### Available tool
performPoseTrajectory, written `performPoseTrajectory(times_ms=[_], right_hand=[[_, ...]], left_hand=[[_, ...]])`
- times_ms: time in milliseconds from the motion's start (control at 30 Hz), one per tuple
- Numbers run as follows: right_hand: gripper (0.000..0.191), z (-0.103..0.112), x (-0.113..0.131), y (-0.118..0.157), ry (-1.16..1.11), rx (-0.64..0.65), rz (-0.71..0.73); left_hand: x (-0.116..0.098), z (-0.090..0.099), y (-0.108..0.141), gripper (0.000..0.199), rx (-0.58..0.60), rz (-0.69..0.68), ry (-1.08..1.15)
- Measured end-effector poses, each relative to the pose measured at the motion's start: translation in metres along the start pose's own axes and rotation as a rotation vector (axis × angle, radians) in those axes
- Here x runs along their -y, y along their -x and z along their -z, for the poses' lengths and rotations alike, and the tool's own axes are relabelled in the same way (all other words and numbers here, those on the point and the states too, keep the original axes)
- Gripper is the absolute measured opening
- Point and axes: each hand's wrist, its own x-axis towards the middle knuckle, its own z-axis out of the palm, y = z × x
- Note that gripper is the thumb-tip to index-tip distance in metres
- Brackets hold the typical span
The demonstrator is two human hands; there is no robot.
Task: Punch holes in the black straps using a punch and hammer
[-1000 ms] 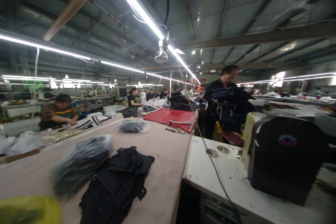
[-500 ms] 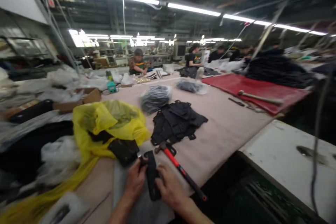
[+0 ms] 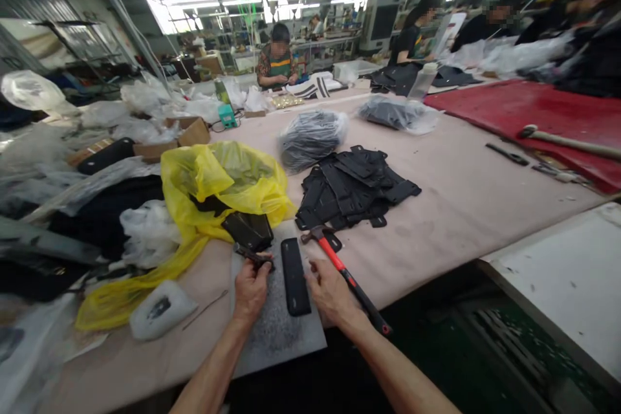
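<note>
A black oblong piece [image 3: 295,278] lies flat on a grey metal plate [image 3: 276,339]. To its left, my left hand [image 3: 252,288] is closed round a small dark tool [image 3: 250,255]. My right hand [image 3: 330,288] is at the piece's right edge, its fingers bent; whether they pinch anything is hidden. Just right of that hand, a claw hammer [image 3: 344,272] with a red and black handle lies slanting on the table. Beyond it is a heap of black fabric pieces [image 3: 352,187]. Dark folded pieces [image 3: 248,229] sit at the mouth of a yellow bag [image 3: 228,174].
Two plastic-wrapped bundles [image 3: 313,136] [image 3: 398,113] lie farther back. A mallet [image 3: 572,141] rests on a red sheet [image 3: 490,103] at the right. Clear bags and a cardboard box [image 3: 194,132] crowd the left. Other people are at work across the table [image 3: 436,155].
The view has tilted down and shifted right. The dark tool in my left hand has turned from upright to nearly level, and that hand has moved away from the black piece.
</note>
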Motion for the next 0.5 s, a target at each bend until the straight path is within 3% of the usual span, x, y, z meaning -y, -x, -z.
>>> performPoseTrajectory(times_ms=[300, 500], right_hand=[[0.033, -0.011, 0.011, -0.019, 0.057, -0.008, -0.025], [0.068, -0.016, 0.032, -0.033, 0.164, -0.057, 0.026]], left_hand=[[-0.003, -0.004, -0.001, 0.020, -0.020, 0.015, 0.003], [-0.004, -0.005, -0.001, 0.019, -0.023, 0.012, -0.021]])
